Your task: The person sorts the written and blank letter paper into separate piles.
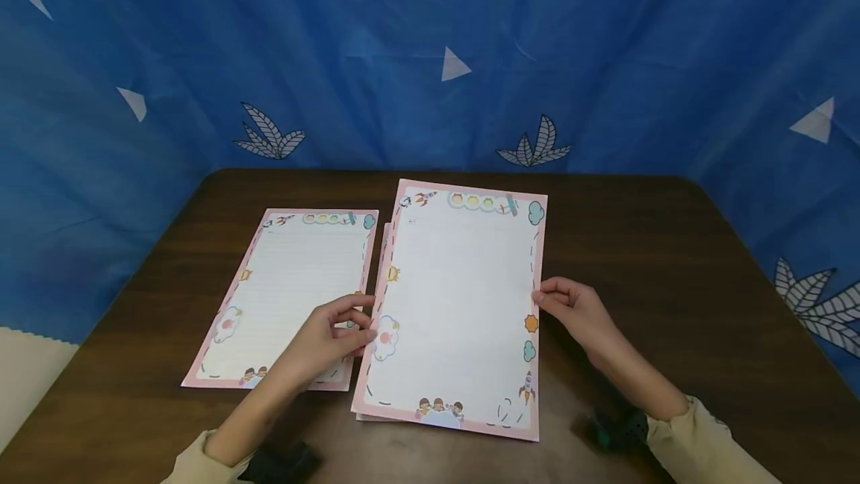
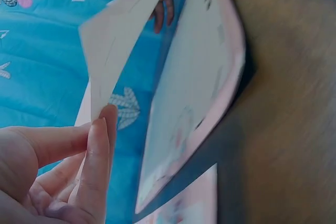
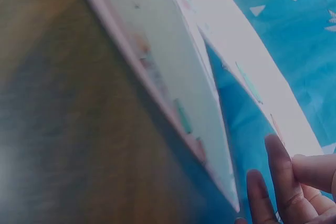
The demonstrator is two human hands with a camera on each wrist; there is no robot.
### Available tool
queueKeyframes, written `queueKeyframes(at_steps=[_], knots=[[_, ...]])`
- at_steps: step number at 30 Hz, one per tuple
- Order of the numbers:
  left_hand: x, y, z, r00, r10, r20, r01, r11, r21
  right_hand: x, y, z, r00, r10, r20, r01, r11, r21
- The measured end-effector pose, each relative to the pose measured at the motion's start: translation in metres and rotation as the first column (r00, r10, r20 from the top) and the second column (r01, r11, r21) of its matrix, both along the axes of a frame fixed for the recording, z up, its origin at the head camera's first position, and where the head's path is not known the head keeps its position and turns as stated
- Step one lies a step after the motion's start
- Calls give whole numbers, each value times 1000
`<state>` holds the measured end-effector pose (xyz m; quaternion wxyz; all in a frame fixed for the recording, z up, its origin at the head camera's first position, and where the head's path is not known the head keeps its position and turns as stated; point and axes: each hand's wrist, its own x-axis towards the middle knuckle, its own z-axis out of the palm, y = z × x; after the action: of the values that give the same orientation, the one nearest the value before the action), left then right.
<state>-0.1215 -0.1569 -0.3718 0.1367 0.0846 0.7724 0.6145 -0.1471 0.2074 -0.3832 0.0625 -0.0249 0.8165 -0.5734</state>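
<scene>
A bordered sheet is pinched at its left edge by the grip of the left hand and at its right edge by that of the right hand. Its white middle is framed in pink, with rockets, clouds and small figures printed around. It is held over the tabletop's middle, above a mostly covered paper. A similar page is laid toward the left edge. By the wrist views alone, a gap beneath the raised sheet is revealed.

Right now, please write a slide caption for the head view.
Both hands hold a pink-edged paper by its sides, beside another paper on a brown table.
</scene>
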Motion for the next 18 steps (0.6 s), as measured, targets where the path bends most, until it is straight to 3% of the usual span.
queueKeyframes(at_steps=[10, 18], knots=[[-4, -24, 21, 989, 145, -7, -145, 985, -95, -20, -25, 27, 998, 37, 54, -37, 999, 1], [-11, -68, 36, 974, 222, -47, -226, 961, -156, -49, -79, 50, 994, 48, 103, -46, 999, -24]])
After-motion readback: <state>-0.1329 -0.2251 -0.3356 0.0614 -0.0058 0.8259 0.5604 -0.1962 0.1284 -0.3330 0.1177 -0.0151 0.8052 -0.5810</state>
